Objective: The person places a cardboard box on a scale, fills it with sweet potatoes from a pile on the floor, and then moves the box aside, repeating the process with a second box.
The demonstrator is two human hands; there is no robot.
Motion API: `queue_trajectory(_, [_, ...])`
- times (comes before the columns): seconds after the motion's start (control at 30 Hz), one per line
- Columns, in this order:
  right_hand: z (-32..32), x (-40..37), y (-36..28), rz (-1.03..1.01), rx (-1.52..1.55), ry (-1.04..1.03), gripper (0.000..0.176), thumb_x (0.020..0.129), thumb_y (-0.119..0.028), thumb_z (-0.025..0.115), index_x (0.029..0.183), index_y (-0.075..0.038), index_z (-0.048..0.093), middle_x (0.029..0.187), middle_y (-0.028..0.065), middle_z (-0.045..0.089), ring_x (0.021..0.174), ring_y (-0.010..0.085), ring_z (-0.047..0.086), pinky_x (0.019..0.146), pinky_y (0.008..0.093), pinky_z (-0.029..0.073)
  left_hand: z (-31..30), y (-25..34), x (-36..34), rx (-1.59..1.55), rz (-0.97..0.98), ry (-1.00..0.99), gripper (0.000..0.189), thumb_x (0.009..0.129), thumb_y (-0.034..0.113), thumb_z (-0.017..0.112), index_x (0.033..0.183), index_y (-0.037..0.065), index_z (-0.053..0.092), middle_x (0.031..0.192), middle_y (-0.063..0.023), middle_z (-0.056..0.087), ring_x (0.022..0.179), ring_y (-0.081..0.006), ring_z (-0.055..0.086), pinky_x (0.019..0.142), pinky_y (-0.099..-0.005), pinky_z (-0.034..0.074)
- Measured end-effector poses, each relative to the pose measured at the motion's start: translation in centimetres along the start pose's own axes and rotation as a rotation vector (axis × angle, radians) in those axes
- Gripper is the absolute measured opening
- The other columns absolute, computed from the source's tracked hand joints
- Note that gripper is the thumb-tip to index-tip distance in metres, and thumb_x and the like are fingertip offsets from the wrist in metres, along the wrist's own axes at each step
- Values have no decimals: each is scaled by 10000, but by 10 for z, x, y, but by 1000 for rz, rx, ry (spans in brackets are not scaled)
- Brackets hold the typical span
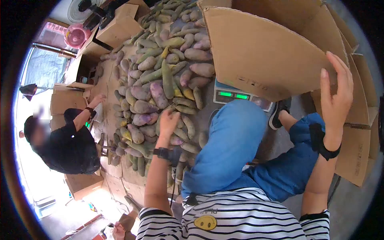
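A large pile of long and round tubers (pixel 140 94), brown, green and purple, spreads over the floor. Over its near side, my left hand (pixel 169 120) has its fingers bent down onto the tubers; what they hold, if anything, is hidden. An open cardboard box (pixel 264 52) stands on a scale (pixel 232 95) with green lit digits, right of the pile. Beside the box's near right edge is my right hand (pixel 337 90), fingers stretched out and apart, with nothing in it.
A person in dark clothes (pixel 66 144) sits across the pile at the left. More cardboard boxes (pixel 354 156) stand at the right. A fan (pixel 86 10) and a pink basin (pixel 77 36) are at the upper left. Another person's hand (pixel 119 231) shows at the bottom.
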State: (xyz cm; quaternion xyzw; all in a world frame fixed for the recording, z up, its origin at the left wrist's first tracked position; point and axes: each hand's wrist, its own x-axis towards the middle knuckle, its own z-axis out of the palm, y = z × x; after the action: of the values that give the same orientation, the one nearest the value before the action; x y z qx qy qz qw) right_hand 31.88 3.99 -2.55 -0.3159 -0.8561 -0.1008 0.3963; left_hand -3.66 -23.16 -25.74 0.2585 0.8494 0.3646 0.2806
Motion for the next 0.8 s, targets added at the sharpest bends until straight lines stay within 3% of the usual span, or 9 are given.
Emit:
queue_trajectory(0.1, [-1,-1,-2,38,-10,-32,296,871,-94,572,1164,-59,592,1180,101,597,1112,263,543,963,369,402,-34,-66,37,360,20,310,547,789,274,677,1173,-78,510,1102,-246,576,1106,-381,510,950,-421,402])
queue_trajectory(0.13, [-1,-1,-2,49,-13,-47,298,877,-86,566,1172,-52,587,1190,105,591,1120,267,539,971,367,397,-50,-108,61,337,26,331,642,767,285,692,1245,-68,449,1188,-248,524,1156,-398,449,982,-452,369])
queue_trajectory(0.17, [0,-1,-2,61,-14,-58,301,882,-77,561,1180,-45,581,1200,110,585,1128,270,535,978,365,393,-59,-106,66,336,22,345,642,767,285,692,1245,-68,449,1188,-248,524,1156,-398,449,982,-452,369])
queue_trajectory(0.23, [-1,0,-3,68,-18,-71,302,891,-58,546,1191,-37,572,1221,116,573,1150,273,523,989,366,385,-78,-102,77,493,-104,584,750,750,319,709,1302,-65,375,1269,-267,453,1194,-410,416,991,-463,368])
queue_trajectory(0.47, [-2,-3,-1,114,-101,-148,331,919,-70,512,1246,-22,522,1278,120,545,1209,260,483,1033,372,352,-108,-128,130,422,-189,578,866,744,407,709,1354,-63,311,1303,-303,399,1240,-435,367,1023,-465,346])
queue_trajectory(0.53, [-1,-6,0,157,-139,-142,334,925,-74,501,1253,-15,511,1290,128,535,1210,269,481,1036,383,349,-112,-152,147,392,-320,473,918,708,451,727,1372,-30,314,1308,-301,401,1223,-434,394,1008,-464,369])
queue_trajectory(0.63, [1,-7,2,174,-152,-151,333,929,-77,491,1255,-9,507,1298,132,527,1218,269,474,1039,389,346,-112,-95,132,476,-482,389,932,672,470,744,1363,-8,342,1283,-301,422,1182,-439,435,974,-461,402])
queue_trajectory(0.73, [-1,-5,4,160,-177,-181,331,932,-78,485,1254,-6,506,1301,129,526,1228,267,464,1040,390,344,-102,-88,132,559,-539,362,945,687,455,771,1365,-23,319,1281,-311,406,1158,-440,450,918,-478,441])
queue_trajectory(0.8, [0,-7,7,157,-142,-169,332,932,-80,485,1256,-7,505,1302,131,525,1231,269,461,1040,389,344,-93,-96,125,523,-425,425,893,670,435,764,1324,-17,358,1240,-296,440,1125,-440,470,923,-461,436])
